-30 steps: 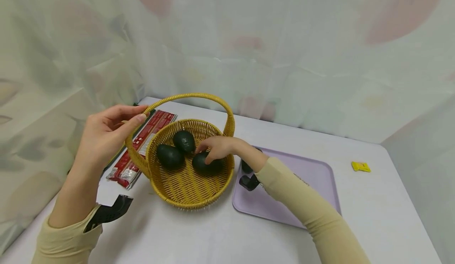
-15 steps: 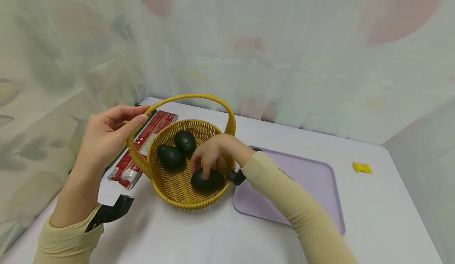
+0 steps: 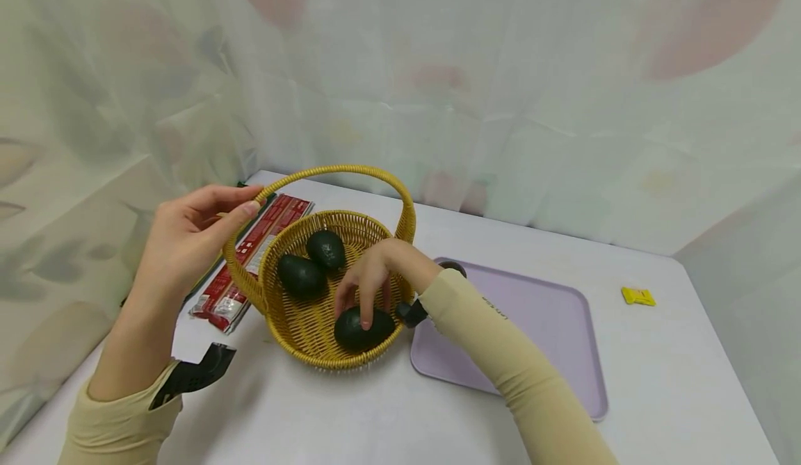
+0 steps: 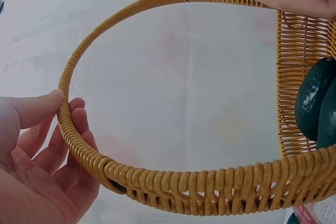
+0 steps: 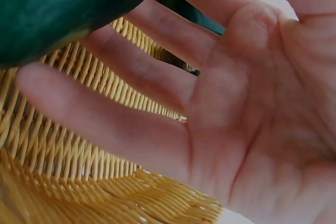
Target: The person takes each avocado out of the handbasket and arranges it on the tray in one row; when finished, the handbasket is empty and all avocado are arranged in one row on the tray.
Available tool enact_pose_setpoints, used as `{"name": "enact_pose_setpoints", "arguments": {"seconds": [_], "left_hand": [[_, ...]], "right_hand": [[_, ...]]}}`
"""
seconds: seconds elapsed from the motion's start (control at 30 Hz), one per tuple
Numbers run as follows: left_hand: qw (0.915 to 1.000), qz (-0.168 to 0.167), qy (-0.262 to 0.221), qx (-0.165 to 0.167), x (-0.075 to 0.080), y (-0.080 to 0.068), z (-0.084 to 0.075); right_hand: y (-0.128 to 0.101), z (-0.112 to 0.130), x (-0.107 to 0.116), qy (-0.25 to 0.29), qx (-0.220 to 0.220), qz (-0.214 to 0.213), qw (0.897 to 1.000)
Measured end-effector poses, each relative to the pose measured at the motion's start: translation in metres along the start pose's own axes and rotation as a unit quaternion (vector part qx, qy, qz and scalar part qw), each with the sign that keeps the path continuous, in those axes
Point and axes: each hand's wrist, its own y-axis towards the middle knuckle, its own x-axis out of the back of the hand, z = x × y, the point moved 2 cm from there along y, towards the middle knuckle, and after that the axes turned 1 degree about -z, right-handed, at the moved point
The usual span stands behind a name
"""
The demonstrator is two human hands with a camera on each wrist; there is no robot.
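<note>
The wicker basket (image 3: 325,343) is steadied at its handle (image 4: 79,129) by the left hand (image 3: 181,242), thumb and fingers pinching it. Inside the basket's near rim, one avocado (image 3: 359,329) is touched by the right hand (image 3: 375,270), fingers straight, nothing clenched. A closing grasp seems needed next.

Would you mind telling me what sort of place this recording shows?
Probably a staged tabletop set, not a real kitchen: a white table screened by draped sheer curtains, with a wicker basket of avocados and a lilac tray.
</note>
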Motion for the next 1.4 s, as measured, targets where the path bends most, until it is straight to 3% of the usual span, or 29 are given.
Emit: {"name": "enact_pose_setpoints", "arguments": {"seconds": [0.6,1.03,1.4], "left_hand": [[1.0000,0.000,0.002,0.003,0.000,0.000,0.000],[1.0000,-0.002,0.009,0.004,0.000,0.000,0.000],[0.9999,-0.001,0.010,0.014,0.000,0.000,0.001]], "right_hand": [[0.007,-0.002,-0.003,-0.012,0.003,0.025,1.000],[-0.012,-0.001,-0.002,0.006,0.065,-0.041,0.997],[-0.045,-0.002,-0.009,0.025,0.143,-0.098,0.985]]}}
